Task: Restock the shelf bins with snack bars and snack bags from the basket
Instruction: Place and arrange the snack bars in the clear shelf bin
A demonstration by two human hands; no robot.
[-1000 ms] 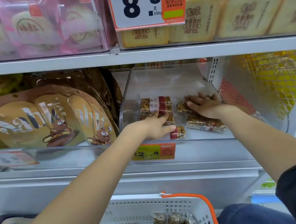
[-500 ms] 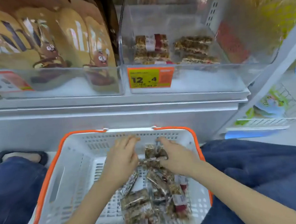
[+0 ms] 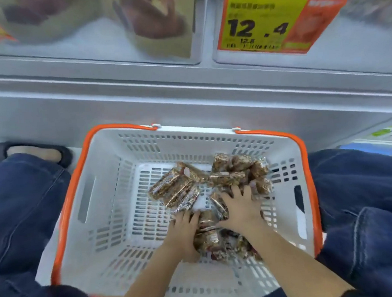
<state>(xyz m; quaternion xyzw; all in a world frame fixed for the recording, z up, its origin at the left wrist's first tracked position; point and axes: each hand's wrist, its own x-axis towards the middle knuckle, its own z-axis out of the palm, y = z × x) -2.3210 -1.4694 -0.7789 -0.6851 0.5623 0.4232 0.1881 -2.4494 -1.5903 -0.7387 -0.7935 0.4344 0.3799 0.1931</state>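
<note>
A grey metal shelf edge (image 3: 185,79) runs across the upper part of the frame, with a plain grey base panel (image 3: 49,117) below it reaching down to a pale floor (image 3: 79,148) seen at centre left. On the shelf front at upper right sits a yellow and orange price label (image 3: 272,24) reading 12.4. At the far right edge, a blurred blue and green strip (image 3: 386,135) shows low down. The light is even and soft, with motion blur along the top.

One head-worn view looks steeply down, close over the basket (image 3: 113,177), shelf edge (image 3: 185,79) somewhat blurred above.
</note>
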